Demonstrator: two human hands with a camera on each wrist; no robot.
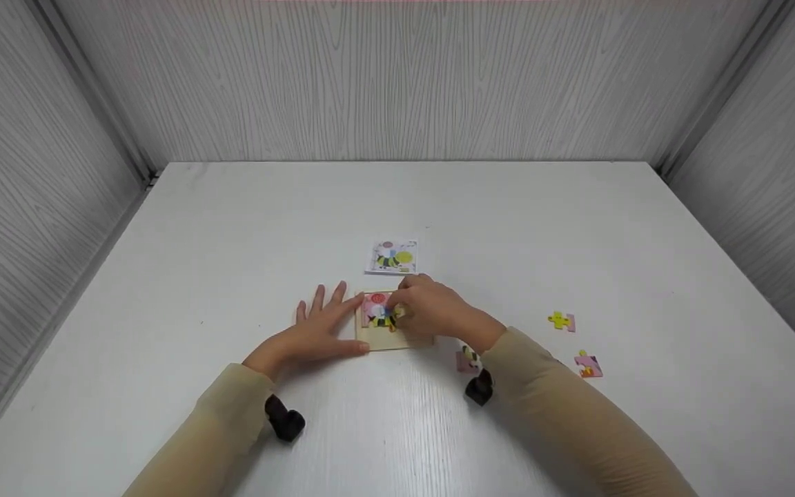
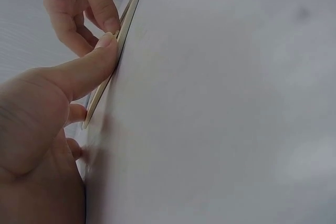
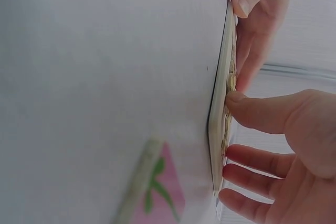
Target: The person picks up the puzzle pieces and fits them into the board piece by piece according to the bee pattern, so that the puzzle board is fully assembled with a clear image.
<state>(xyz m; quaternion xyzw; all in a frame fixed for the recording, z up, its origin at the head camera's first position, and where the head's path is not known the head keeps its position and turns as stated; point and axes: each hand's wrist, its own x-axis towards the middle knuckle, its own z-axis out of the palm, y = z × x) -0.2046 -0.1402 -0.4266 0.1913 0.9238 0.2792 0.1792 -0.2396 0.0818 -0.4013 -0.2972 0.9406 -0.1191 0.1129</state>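
A small wooden puzzle board point(image 1: 397, 340) lies flat in front of me, with bee-picture puzzle pieces point(image 1: 378, 307) fitted across its upper part. My left hand point(image 1: 318, 331) is spread flat at its left side, thumb and index fingertip on the edge. Over the board's right half bends my right hand point(image 1: 435, 307), fingers curled and tips down on the pieces. In the right wrist view, the right thumb point(image 3: 262, 111) presses at the near side of a piece while the other fingertips touch further along; that piece is mostly hidden beneath the hand.
Behind the board lies a square picture card point(image 1: 392, 257) with the bee design. To the right are a yellow loose piece point(image 1: 560, 321) and a pink-and-yellow one point(image 1: 589, 364). Another loose piece point(image 1: 467, 359) lies beside the right sleeve point(image 1: 563, 407). Pale wood-grain panels point(image 1: 397, 83) border the white table.
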